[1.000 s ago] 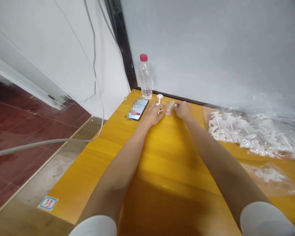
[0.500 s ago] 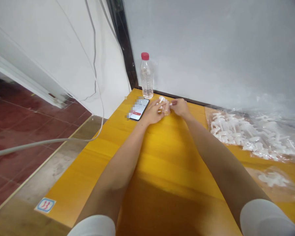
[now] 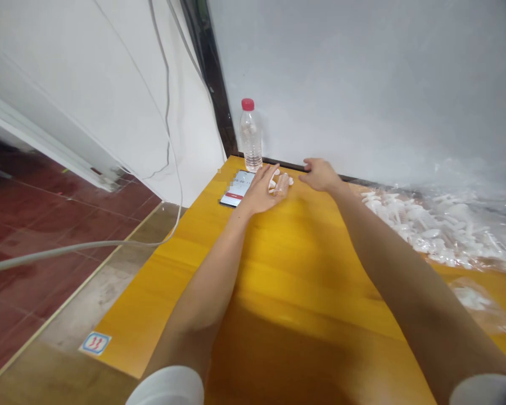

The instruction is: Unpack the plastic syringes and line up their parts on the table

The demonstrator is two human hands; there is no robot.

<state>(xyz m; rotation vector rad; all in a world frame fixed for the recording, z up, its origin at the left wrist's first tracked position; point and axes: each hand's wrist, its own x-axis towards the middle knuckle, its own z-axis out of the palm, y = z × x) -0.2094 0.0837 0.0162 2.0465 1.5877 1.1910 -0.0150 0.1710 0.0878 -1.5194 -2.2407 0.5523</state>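
Note:
My left hand [image 3: 258, 192] rests at the far end of the table, its forefinger raised and its other fingertips around a small clear plastic cylinder [image 3: 282, 183]. Small white plastic parts [image 3: 272, 184] show beside that cylinder, partly hidden by the fingers. To the right, my right hand [image 3: 321, 175] is held apart from it near the table's back edge. Its thumb and forefinger are spread, and I see nothing between them.
A phone [image 3: 231, 196] with a running timer lies left of my left hand. Behind it stands a water bottle [image 3: 251, 138] with a red cap. Bags of white plastic parts [image 3: 438, 228] lie on the right of the yellow table [image 3: 278, 264]. A cable [image 3: 109, 244] hangs at the left.
My right hand has moved right, away from the clear cylinder, and its fingers have parted. My left hand stays at the cylinder, with its forefinger now lifted. The view has shifted slightly.

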